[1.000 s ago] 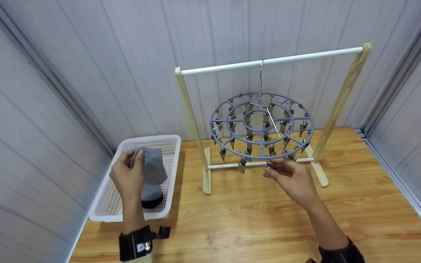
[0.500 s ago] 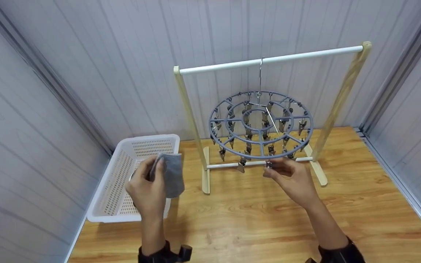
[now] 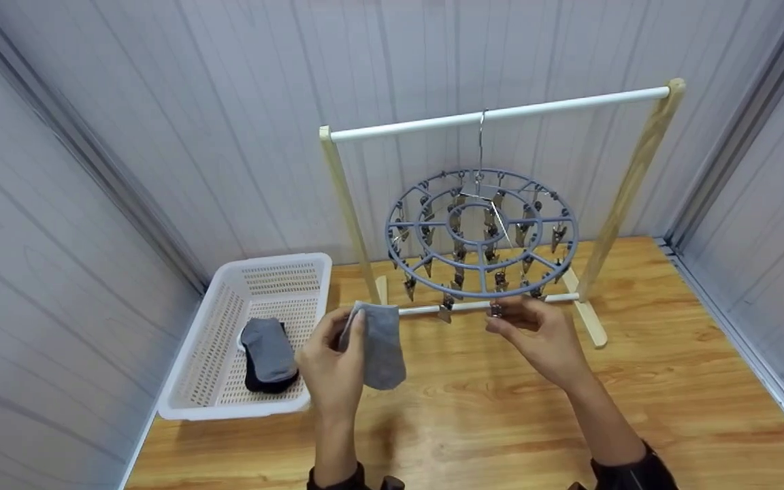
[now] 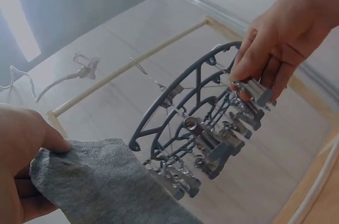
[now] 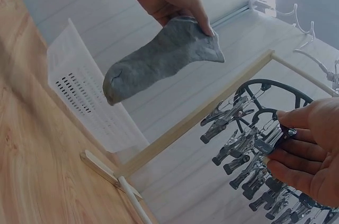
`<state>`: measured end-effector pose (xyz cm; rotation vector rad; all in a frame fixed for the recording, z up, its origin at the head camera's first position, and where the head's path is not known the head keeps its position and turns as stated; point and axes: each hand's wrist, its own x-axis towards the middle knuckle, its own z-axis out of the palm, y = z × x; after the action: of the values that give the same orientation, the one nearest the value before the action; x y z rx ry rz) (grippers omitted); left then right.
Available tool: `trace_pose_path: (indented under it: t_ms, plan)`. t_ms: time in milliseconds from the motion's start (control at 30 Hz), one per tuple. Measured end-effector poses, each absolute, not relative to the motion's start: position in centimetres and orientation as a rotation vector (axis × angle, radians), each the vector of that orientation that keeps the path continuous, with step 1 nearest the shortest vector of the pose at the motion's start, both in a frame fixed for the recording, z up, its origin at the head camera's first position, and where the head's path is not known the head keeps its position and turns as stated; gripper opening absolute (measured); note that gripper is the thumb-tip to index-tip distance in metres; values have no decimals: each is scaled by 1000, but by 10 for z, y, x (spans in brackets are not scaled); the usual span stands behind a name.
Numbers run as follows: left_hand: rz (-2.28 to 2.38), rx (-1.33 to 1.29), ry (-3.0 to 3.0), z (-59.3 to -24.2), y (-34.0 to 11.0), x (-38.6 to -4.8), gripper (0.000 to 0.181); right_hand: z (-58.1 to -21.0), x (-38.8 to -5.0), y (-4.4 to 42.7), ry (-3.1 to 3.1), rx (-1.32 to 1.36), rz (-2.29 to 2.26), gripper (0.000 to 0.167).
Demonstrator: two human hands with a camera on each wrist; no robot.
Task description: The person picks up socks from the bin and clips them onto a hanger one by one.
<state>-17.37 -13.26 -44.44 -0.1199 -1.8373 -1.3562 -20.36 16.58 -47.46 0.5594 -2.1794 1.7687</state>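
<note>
My left hand [image 3: 334,371] pinches a light grey sock [image 3: 384,347] near its cuff between thumb and fingers. In the right wrist view the sock [image 5: 159,57] dangles with its toe down to the left. At the front edge of a round grey clip hanger [image 3: 484,269], my right hand [image 3: 545,337] grips a metal clip [image 3: 496,310] between thumb and fingers. The left wrist view shows this clip [image 4: 254,91] at my right fingertips, with other clips hanging beside it. A short gap separates the sock from the gripped clip.
The hanger hooks onto the white rail [image 3: 419,126] of a wooden stand [image 3: 627,184]. Left of it, a white perforated basket [image 3: 184,371] holds a grey sock [image 3: 271,350] on something black. Panelled walls surround the wooden table [image 3: 474,435].
My left hand has carried the grey sock rightward, out from over the basket toward the hanger. The basket's contents now show fully. My right hand stays at the same clip.
</note>
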Motion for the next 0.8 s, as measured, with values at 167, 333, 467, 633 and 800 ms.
trace_pose_path:
  t_ms: [167,333,467,633,800]
  plan:
    - [-1412,-146,-1859,-450,-123,-177,6,-473,-204,166,-2193,546,1771,25]
    - [-1443,-137,-1916,-458,-117,-179,8,-473,-207,170,-2200,531,1767,24]
    - [-1435,-131,-1944,-463,-117,-181,8,-471,-208,170,-2190,533,1775,25]
    - [-1453,-160,-1967,-467,-114,-183,7,-471,-208,170,-2167,541,1794,26]
    - [-1545,-169,-2000,-469,-111,-185,6,-472,-207,171,-2150,549,1844,26]
